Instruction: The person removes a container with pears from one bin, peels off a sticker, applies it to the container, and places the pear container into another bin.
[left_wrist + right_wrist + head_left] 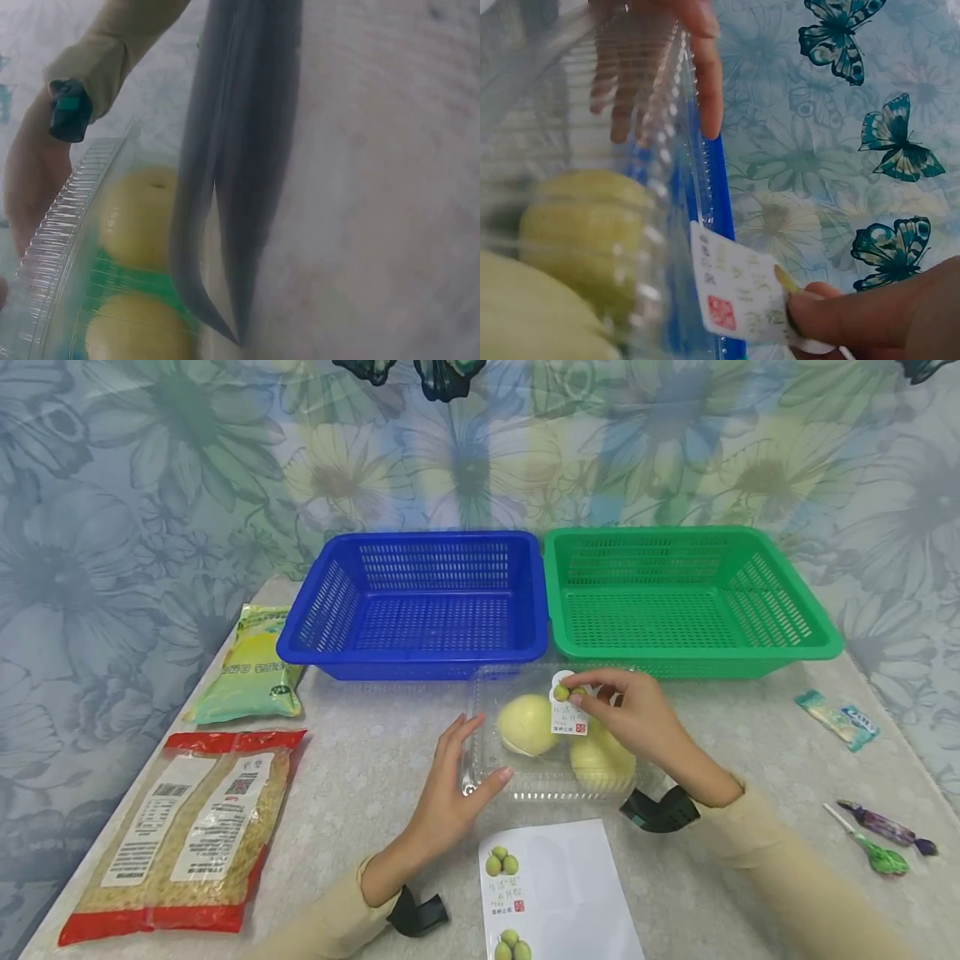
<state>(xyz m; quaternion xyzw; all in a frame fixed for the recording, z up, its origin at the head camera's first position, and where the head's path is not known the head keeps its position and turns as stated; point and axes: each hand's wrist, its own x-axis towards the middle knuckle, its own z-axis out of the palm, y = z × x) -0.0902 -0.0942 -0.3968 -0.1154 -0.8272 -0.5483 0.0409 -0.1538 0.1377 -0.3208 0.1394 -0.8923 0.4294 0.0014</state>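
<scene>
White label (570, 722) sits just right of centre in the head view, over the clear plastic box (542, 787); whether the two touch, I cannot tell. The right hand (643, 718) covers its right edge, its grip pinching it between thumb and fingertips. Label and hand partly hide the right-hand yellow fruit (603, 766), and the frame's bottom cuts off the printed sheet (566, 897). A blurred dark shape (259, 135) blocks mid-frame in the left wrist view. The left hand (446, 800), grip loose, reaches up-right, fingers extended at the box's left edge, thumb spread apart.
</scene>
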